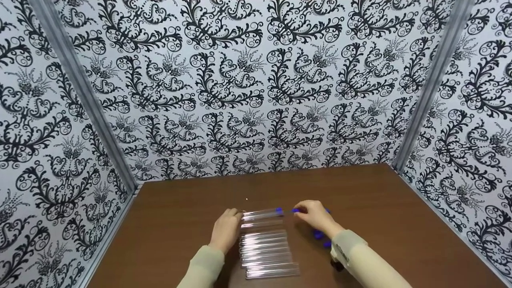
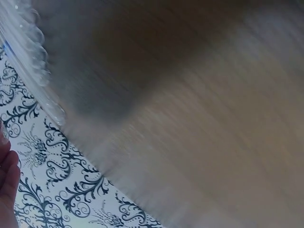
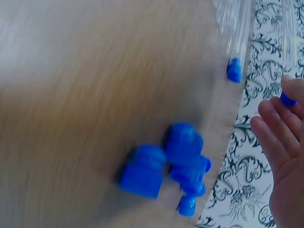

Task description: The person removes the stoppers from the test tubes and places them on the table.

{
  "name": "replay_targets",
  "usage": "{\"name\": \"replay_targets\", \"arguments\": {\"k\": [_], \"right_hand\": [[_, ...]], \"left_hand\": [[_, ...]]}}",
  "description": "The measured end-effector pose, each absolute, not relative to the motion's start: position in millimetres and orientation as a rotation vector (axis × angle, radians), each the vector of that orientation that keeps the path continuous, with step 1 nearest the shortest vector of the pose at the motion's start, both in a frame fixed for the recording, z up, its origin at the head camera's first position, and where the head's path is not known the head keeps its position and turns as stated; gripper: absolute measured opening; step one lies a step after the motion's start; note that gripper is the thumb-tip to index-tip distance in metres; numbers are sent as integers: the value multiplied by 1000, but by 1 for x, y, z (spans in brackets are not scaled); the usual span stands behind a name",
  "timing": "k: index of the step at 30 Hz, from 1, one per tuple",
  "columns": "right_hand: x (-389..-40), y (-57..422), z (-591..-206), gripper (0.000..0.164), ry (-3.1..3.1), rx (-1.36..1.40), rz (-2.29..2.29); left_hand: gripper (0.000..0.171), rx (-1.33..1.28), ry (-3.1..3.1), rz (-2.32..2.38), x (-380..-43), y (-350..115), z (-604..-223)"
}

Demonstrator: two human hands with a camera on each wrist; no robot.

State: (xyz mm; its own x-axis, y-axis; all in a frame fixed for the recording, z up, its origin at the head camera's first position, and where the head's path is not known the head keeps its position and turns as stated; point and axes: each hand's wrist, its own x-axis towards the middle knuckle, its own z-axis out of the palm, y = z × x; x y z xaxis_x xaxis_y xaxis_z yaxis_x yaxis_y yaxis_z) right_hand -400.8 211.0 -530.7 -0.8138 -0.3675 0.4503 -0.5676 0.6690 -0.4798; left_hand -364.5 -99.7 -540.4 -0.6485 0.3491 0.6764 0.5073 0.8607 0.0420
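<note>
My left hand (image 1: 228,227) is at the rounded ends of a row of clear test tubes (image 1: 266,250). Its fingers pinch the end of one tube, whose clear tip (image 2: 4,134) shows in the left wrist view. In the right wrist view this raised tube (image 3: 288,38) points its uncapped end at my right hand (image 3: 287,142). Between right thumb and fingers is a blue cap (image 3: 287,99), a short gap from that tube. A second tube, lying on the table, wears a blue cap (image 3: 233,70).
Several loose blue caps (image 3: 183,152) lie on the brown table (image 1: 180,208) under and beside the right forearm. A dark object (image 1: 337,265) shows by the right sleeve. Patterned wall panels (image 1: 248,80) enclose the table's back and sides.
</note>
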Motion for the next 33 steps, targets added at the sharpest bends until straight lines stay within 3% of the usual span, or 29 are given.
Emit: {"name": "replay_targets", "arguments": {"k": [11, 19, 33], "right_hand": [[-409, 234, -530, 23, -2681, 518, 851], [-411, 245, -533, 13, -2736, 289, 751], [-418, 254, -540, 11, -2768, 164, 707]], "left_hand": [[6, -579, -2394, -341, -369, -102, -551], [5, -561, -2430, -341, -373, -100, -555], [14, -521, -2487, -370, -379, -99, -558]]}}
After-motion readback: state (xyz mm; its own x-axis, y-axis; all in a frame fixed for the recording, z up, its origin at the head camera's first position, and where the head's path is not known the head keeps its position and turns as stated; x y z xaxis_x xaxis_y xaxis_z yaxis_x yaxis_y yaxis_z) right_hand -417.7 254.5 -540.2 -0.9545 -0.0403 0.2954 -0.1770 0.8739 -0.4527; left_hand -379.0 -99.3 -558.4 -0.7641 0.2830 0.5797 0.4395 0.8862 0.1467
